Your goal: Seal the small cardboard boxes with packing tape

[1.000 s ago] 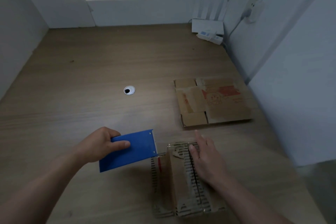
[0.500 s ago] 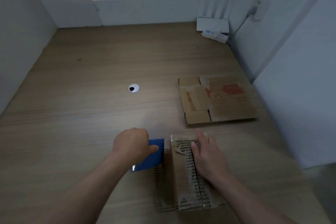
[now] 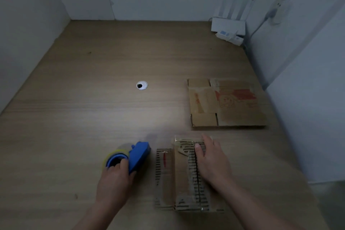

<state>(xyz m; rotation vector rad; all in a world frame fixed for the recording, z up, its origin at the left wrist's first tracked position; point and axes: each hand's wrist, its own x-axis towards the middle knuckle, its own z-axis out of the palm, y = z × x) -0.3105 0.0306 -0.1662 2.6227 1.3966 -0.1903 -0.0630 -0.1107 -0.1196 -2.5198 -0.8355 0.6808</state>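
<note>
Two hands work at the near edge of our wooden desk. Our left hand curls its fingers round the blue tape dispenser, just left of the small cardboard box and apart from it. Our right hand lies flat on the box's closed top flaps, fingers straight and holding nothing. Farther off to the right lies a flattened box. A cable grommet sits mid-desk, and a white router stands in the far corner.
</note>
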